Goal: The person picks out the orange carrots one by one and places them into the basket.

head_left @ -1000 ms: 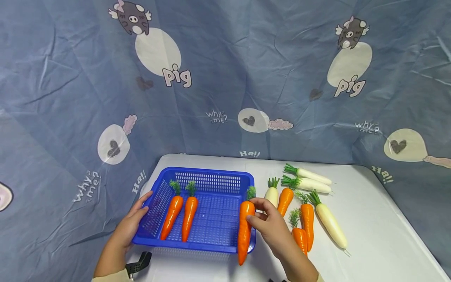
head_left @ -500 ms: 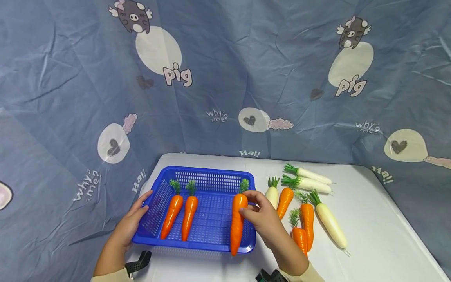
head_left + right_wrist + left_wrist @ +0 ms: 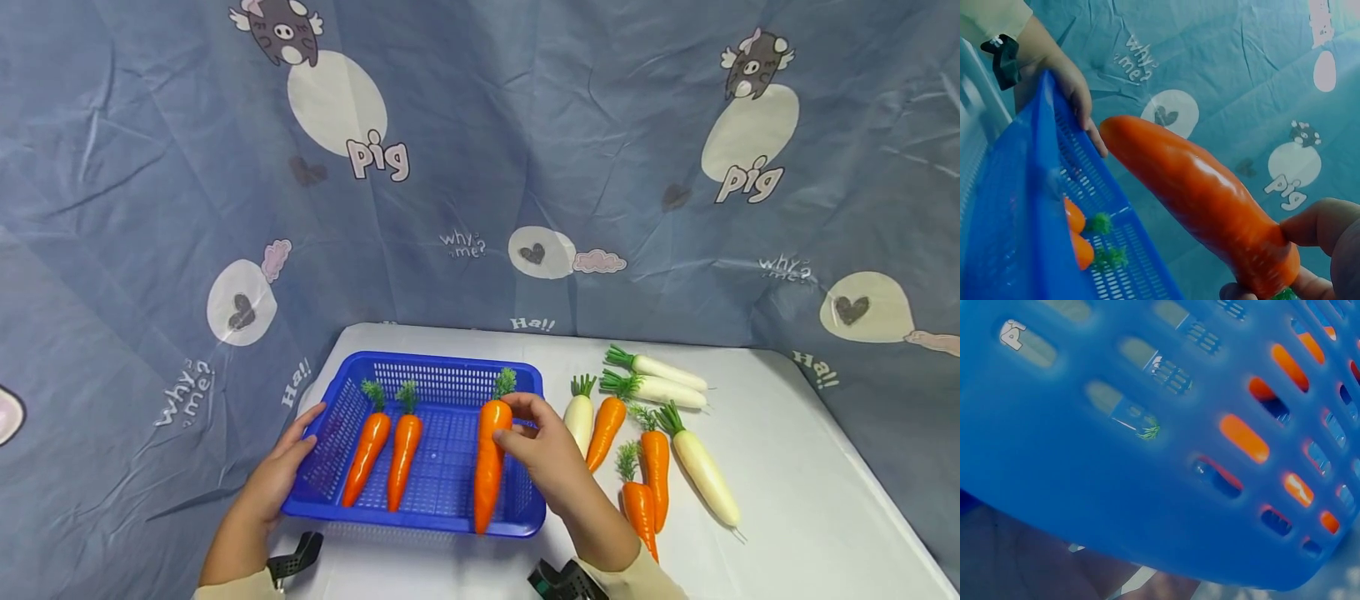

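My right hand [image 3: 551, 446] pinches an orange carrot [image 3: 491, 462] near its leafy top, thumb on one side and fingers on the other. The carrot hangs over the right part of a blue plastic basket [image 3: 420, 525], its tip pointing toward the front rim. In the right wrist view the carrot [image 3: 1197, 194] shows large, above the basket's wall. At the basket's left side, my left hand [image 3: 273, 479] grips the rim. Two carrots, a left one [image 3: 367, 458] and a right one [image 3: 405, 462], lie side by side inside the basket. The left wrist view is mostly filled by the basket wall [image 3: 1085, 475].
On the white table [image 3: 810, 467] to the right lie several white radishes, one of them a long radish [image 3: 705, 479] with green stalks. Among them are more carrots, including a front carrot [image 3: 639, 508]. A blue printed cloth [image 3: 480, 167] hangs behind the table.
My right hand has carried the carrot left and slightly away from me, from the basket's right rim to over its inside. My left hand has stayed on the rim.
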Demonstrator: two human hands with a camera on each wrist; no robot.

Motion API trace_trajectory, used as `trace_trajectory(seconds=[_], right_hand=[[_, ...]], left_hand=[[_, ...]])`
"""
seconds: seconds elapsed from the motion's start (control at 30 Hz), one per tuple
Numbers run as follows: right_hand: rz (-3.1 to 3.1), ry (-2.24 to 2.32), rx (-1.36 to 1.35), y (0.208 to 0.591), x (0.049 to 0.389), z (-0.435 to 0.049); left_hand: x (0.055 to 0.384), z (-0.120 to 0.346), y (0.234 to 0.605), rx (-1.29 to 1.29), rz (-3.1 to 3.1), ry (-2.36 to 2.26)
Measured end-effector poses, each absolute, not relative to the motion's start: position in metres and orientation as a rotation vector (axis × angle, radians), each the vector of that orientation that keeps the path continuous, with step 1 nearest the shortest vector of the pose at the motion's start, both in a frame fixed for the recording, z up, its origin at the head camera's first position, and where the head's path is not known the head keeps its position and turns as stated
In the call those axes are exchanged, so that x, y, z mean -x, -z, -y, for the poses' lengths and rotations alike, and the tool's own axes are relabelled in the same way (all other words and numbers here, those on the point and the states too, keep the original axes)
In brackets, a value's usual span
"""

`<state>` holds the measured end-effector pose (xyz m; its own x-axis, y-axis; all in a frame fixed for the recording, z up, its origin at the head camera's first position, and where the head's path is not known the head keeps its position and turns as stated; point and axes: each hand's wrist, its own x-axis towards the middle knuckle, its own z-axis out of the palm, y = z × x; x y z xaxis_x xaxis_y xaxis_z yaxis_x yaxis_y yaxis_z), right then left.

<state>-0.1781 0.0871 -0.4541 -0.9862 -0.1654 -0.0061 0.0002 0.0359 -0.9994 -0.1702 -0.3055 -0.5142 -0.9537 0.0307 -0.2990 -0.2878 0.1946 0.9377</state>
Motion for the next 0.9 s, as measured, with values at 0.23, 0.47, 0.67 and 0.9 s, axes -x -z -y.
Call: trace_trajectory(seconds=[0.23, 0.47, 0.67, 0.9], right_hand=[[-2.195, 2.085, 0.198, 0.449, 0.194, -0.080], [-2.158, 2.111, 0.216, 0.445, 0.199, -0.072], [-2.158, 2.074, 0.226, 0.443, 0.204, -0.065], [-2.086, 2.084, 0.232, 0.442, 0.213, -0.060]], left_hand=[[0.171, 0.304, 0.513, 0.226, -2.218, -1.841], [0.170, 0.304, 0.514, 0.241, -2.202, -1.853], [0.169, 0.305, 0.513, 0.241, -2.219, -1.824], [0.169, 0.305, 0.511, 0.245, -2.212, -1.832]])
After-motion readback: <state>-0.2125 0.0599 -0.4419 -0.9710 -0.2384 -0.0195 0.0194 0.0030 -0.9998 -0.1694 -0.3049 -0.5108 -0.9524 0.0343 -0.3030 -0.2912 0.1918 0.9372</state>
